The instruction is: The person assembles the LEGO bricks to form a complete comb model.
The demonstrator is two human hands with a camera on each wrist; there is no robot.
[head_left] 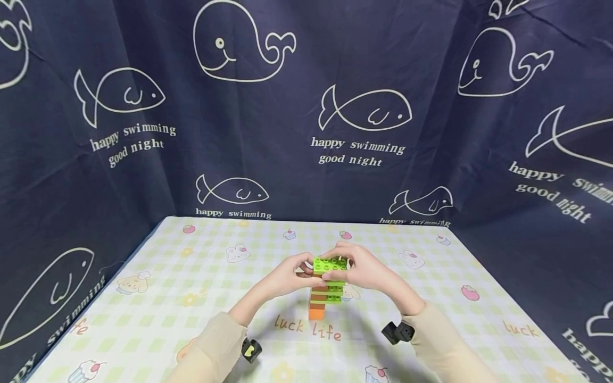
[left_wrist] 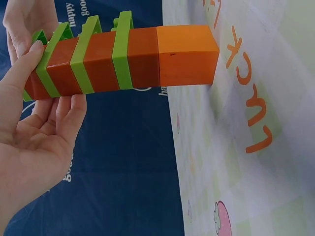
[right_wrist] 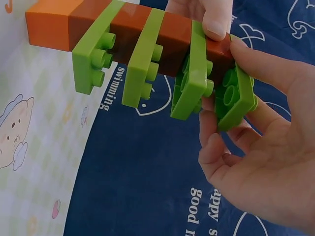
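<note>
A tower of toy building bricks stands upright on the table, with an orange brick (head_left: 316,313) at its foot. Above that, reddish-brown bricks (left_wrist: 143,58) alternate with thin green plates (right_wrist: 142,64) that jut out to the right side. My left hand (head_left: 286,276) grips the upper part of the tower, its thumb against a brown brick near the top. At the very top, my right hand (head_left: 361,268) holds the uppermost green plate (head_left: 329,264) between thumb and fingers. That plate touches the brown brick below; whether it is fully seated cannot be told.
A pale checked tablecloth (head_left: 191,271) with printed cartoons and lettering covers the table. Dark blue curtains (head_left: 287,117) with fish and whale drawings hang behind and at both sides. A small black device (head_left: 398,333) sits at each wrist.
</note>
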